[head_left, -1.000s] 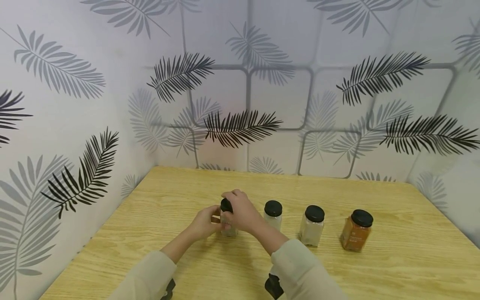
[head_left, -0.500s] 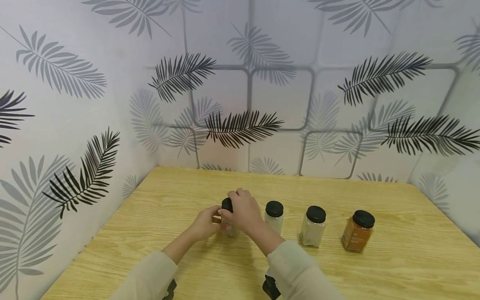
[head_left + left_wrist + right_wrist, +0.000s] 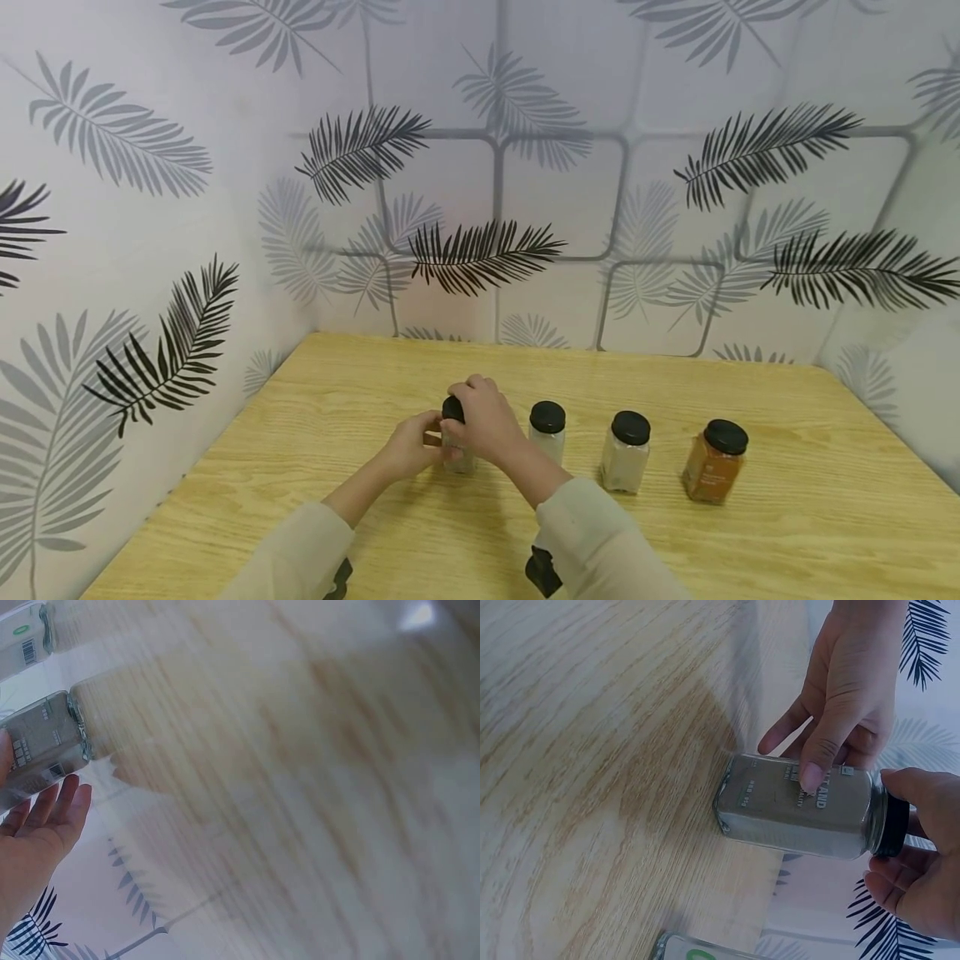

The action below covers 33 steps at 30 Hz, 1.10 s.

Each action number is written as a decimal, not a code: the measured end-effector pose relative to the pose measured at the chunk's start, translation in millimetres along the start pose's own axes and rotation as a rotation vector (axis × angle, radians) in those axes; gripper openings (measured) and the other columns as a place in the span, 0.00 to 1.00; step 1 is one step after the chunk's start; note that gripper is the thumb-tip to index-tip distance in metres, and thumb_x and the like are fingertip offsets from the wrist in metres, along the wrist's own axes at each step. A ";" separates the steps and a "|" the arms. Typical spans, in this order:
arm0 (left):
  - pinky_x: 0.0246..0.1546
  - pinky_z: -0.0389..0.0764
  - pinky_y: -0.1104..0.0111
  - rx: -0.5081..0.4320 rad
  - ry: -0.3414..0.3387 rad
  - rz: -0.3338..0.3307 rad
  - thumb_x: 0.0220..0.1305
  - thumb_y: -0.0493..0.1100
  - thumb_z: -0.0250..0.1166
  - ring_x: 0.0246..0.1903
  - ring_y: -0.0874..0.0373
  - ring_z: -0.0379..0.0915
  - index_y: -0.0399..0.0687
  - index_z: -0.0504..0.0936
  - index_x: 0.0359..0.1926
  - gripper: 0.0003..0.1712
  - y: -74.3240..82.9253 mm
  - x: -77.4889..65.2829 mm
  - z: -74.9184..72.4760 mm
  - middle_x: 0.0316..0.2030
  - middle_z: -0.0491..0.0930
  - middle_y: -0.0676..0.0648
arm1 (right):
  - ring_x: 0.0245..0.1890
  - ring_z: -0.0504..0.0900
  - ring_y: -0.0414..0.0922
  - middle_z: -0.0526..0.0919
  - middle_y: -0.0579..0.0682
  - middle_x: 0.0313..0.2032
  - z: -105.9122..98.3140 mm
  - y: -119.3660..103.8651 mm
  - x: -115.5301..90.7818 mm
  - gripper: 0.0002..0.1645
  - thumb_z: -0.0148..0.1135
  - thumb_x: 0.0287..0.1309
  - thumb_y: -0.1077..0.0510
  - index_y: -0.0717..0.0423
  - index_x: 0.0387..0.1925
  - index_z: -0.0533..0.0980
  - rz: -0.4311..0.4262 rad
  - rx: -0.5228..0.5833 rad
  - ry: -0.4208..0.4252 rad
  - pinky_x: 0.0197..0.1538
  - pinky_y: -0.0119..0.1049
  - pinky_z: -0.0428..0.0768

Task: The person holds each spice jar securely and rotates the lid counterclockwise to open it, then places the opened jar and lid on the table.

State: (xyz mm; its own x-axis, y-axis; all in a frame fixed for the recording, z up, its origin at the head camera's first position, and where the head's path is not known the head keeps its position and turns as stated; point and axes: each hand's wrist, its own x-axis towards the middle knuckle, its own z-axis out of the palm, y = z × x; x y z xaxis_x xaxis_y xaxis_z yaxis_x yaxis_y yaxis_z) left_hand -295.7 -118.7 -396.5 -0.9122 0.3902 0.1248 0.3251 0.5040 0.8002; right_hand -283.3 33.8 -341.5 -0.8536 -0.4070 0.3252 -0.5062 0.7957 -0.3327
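A square glass jar (image 3: 795,810) of grey powder stands upright on the wooden table, its black lid (image 3: 894,825) on top. My left hand (image 3: 408,448) holds the body of this jar from the left; in the right wrist view its thumb lies across the white lettering. Around the lid, the fingers and thumb of my right hand (image 3: 487,423) grip from above, covering much of it in the head view. The left wrist view shows the jar's lower part (image 3: 56,731) beside the left fingers.
To the right, spaced in a row, stand a pale-filled jar (image 3: 547,442) partly behind the right hand, another pale jar (image 3: 624,462) and an orange-brown jar (image 3: 712,473), all black-lidded. Patterned walls border the wooden table (image 3: 360,375) at the back and left.
My right hand has shifted slightly on the lid, its wrist and fingers turning a little. The left hand and the jar stay where they were.
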 end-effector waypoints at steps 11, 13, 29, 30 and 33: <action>0.42 0.82 0.61 -0.001 -0.010 0.013 0.58 0.39 0.65 0.49 0.38 0.75 0.34 0.70 0.56 0.27 -0.1 -0.3 -1.1 0.50 0.75 0.36 | 0.52 0.71 0.58 0.72 0.62 0.52 -5.0 2.3 0.0 0.24 0.61 0.58 0.60 0.63 0.56 0.70 -0.037 0.128 -0.087 0.51 0.49 0.77; 0.43 0.82 0.61 -0.006 -0.012 0.013 0.58 0.39 0.65 0.49 0.39 0.75 0.34 0.70 0.56 0.26 -0.1 -0.2 -1.0 0.50 0.75 0.36 | 0.53 0.71 0.58 0.72 0.62 0.53 -5.5 2.1 -0.4 0.26 0.61 0.58 0.59 0.63 0.57 0.69 -0.034 0.123 -0.091 0.52 0.49 0.77; 0.46 0.81 0.58 0.017 -0.002 0.027 0.58 0.39 0.65 0.49 0.38 0.75 0.35 0.71 0.56 0.26 -1.6 -1.7 -0.3 0.53 0.74 0.36 | 0.43 0.76 0.51 0.77 0.55 0.43 6.9 -3.8 -3.2 0.35 0.61 0.53 0.37 0.60 0.50 0.74 0.060 -0.207 0.062 0.43 0.42 0.79; 0.46 0.81 0.58 0.015 0.000 0.026 0.58 0.39 0.65 0.49 0.38 0.75 0.35 0.71 0.55 0.25 -1.6 -1.7 -0.2 0.52 0.74 0.36 | 0.42 0.76 0.50 0.77 0.55 0.42 7.3 -4.2 -3.1 0.34 0.60 0.53 0.37 0.60 0.49 0.74 0.057 -0.214 0.065 0.42 0.42 0.79; 0.44 0.81 0.58 0.008 -0.001 0.021 0.58 0.39 0.65 0.49 0.37 0.75 0.35 0.71 0.56 0.26 -2.6 -1.5 -0.1 0.52 0.74 0.35 | 0.40 0.75 0.49 0.76 0.54 0.40 7.6 -4.8 -2.8 0.31 0.61 0.53 0.39 0.60 0.48 0.74 0.055 -0.213 0.063 0.40 0.40 0.79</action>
State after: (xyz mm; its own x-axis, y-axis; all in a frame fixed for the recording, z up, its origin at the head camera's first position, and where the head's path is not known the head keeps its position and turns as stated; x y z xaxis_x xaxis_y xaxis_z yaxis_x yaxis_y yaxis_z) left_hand -295.1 -120.6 -398.7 -0.9047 0.4020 0.1412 0.3467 0.5019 0.7924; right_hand -279.4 27.8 -347.5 -0.8665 -0.3369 0.3684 -0.4160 0.8953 -0.1595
